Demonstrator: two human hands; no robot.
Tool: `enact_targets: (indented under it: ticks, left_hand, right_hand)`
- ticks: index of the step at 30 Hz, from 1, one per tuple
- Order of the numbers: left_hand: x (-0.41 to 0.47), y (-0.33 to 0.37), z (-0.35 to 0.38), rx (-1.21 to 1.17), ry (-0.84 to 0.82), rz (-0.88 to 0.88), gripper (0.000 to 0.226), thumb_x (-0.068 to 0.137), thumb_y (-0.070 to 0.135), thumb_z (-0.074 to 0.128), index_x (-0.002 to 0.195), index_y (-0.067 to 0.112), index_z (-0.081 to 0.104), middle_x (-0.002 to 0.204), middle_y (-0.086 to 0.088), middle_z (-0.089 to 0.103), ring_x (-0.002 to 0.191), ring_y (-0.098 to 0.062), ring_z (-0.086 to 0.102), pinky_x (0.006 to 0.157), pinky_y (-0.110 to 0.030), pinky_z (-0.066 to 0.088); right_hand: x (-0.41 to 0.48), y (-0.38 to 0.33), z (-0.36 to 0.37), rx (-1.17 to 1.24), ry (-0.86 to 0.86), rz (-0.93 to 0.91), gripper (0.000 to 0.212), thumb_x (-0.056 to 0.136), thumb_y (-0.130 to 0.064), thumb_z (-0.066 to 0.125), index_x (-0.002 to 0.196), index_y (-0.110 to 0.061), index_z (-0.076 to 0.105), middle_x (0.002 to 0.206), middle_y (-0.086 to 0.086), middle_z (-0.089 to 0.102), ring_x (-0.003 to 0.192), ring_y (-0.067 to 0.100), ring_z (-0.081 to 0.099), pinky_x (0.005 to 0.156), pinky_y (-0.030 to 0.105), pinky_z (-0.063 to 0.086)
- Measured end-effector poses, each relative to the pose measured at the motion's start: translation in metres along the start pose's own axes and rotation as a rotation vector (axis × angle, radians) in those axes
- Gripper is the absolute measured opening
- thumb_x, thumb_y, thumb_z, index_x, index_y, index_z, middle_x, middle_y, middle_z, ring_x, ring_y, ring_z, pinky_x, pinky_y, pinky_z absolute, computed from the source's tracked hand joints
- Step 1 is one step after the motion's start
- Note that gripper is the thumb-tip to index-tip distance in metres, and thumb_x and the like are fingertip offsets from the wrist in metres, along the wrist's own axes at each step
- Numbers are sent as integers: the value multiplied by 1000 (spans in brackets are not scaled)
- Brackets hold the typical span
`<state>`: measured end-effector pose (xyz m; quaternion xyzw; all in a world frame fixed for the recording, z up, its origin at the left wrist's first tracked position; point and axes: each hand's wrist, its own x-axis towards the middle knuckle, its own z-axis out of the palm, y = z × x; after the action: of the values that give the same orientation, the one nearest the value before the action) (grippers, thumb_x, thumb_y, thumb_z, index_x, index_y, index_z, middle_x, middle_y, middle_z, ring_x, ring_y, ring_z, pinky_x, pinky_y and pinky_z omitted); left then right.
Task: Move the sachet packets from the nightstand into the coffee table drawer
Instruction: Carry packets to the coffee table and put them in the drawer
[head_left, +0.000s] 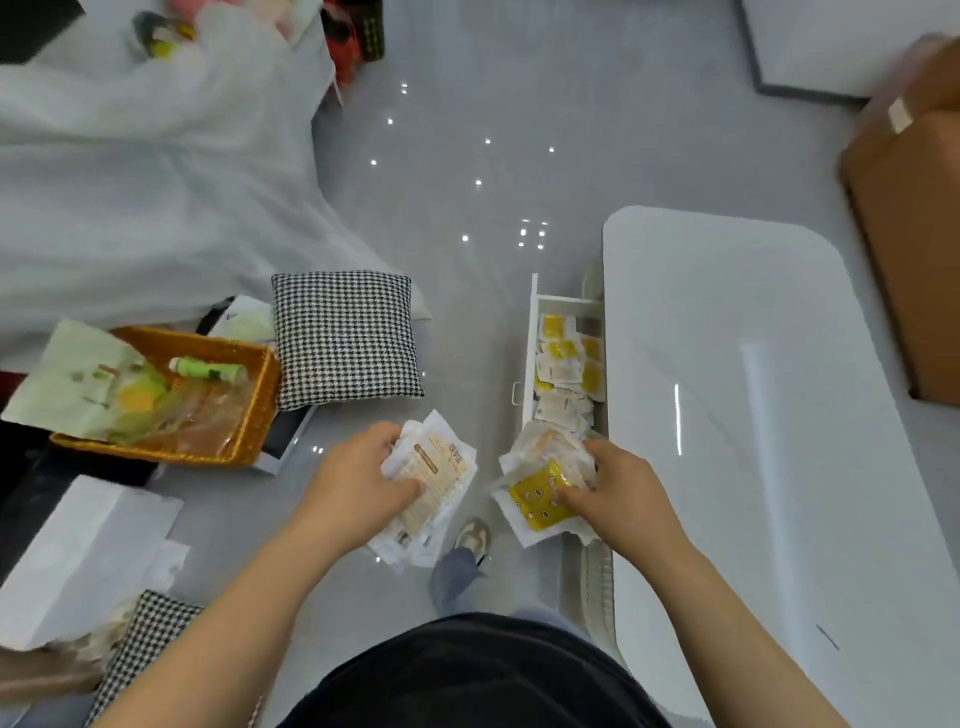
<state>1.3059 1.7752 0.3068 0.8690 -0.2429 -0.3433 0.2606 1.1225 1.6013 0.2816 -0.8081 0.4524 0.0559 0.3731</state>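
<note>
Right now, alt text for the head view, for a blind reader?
A person's left hand grips a stack of sachets over the floor; the right hand holds a second stack, yellow packet on top, at the near end of the coffee table's open drawer, which holds many sachets. A wicker basket and checked cushion lie left.

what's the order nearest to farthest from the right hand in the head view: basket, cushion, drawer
1. drawer, just under the right hand
2. cushion, ahead to the left on the floor
3. basket, farthest left
</note>
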Motion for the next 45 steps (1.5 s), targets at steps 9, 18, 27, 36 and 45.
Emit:
enact_targets:
  ticks: [9, 18, 27, 36, 45]
  left_hand:
    - [104, 60, -22, 112, -131, 149, 31, 78, 15, 73, 104, 26, 58, 95, 14, 63, 84, -3, 61, 63, -17, 49]
    - [188, 108, -27, 225, -312, 312, 28, 77, 13, 73, 97, 26, 59, 86, 15, 63, 80, -4, 63, 62, -18, 49]
    - [279, 163, -42, 437, -514, 517, 36, 75, 16, 74, 108, 19, 61, 101, 4, 67, 91, -15, 63, 77, -27, 50]
    - [325, 202, -19, 578, -710, 696, 34, 73, 18, 74, 103, 20, 60, 99, 3, 67, 88, -15, 63, 64, -24, 47]
    - [326, 237, 40, 690, -812, 790, 39, 77, 11, 71, 113, 16, 58, 99, 2, 63, 85, -17, 60, 57, -17, 45]
  right_hand:
    - [64, -10, -34, 65, 113, 116, 23, 75, -27, 73, 91, -17, 60, 79, 1, 66, 70, 14, 61, 63, 35, 54]
    - [92, -12, -42, 190, 246, 292, 21, 76, -28, 72, 89, -28, 55, 73, -13, 59, 65, 2, 56, 53, 19, 43]
    - [115, -45, -24, 318, 438, 593, 21, 74, -26, 71, 79, -15, 54, 62, -3, 51, 55, 12, 45, 50, 28, 35]
    - [112, -66, -4, 474, 607, 859, 24, 71, -25, 73, 79, -11, 55, 71, 9, 60, 59, 21, 51, 49, 29, 35]
    - [100, -40, 1, 599, 687, 973, 19, 74, -23, 72, 86, -17, 59, 74, 0, 63, 65, 15, 57, 50, 26, 37]
